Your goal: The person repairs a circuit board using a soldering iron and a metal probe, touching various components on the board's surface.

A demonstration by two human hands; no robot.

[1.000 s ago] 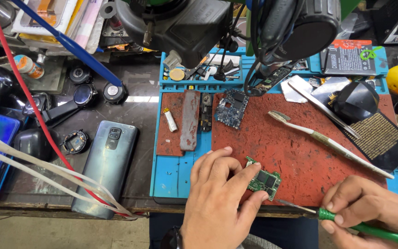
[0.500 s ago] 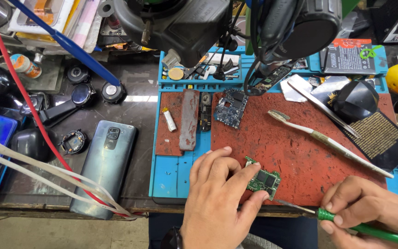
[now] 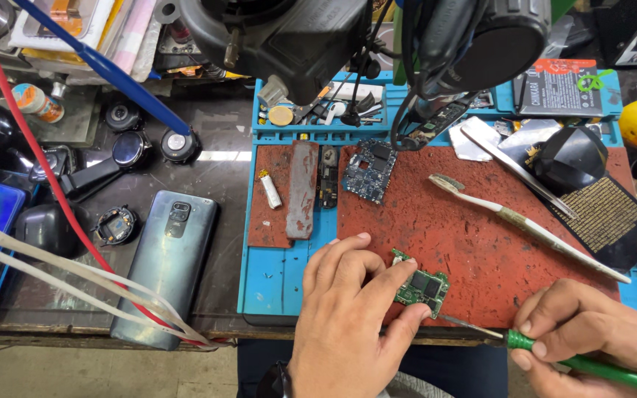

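The small green printed circuit board (image 3: 422,287) lies on the worn red rubber work mat (image 3: 481,228), near the mat's front edge. The left hand (image 3: 352,317) pins it there, fingertips pressed on the board's left edge and thumb tucked against its lower side, so the hand is closed on the board. The right hand (image 3: 591,335) is wrapped around the green-handled screwdriver (image 3: 554,350), whose thin metal tip reaches the board's lower right corner.

To do this well, the left fingers should keep flat, steady pressure on the bare edges only, clear of the chips, while the tip works at a shallow angle with light force so it does not skid across the components.

The board's long axis runs diagonally, from upper left down to lower right, with a narrow tab pointing toward the mat's far left; its component face is up.

Farther back on the mat lie a dark blue circuit board (image 3: 369,169) and a worn toothbrush (image 3: 525,225). Left of the mat rests a grey-blue smartphone (image 3: 167,265), back upward.
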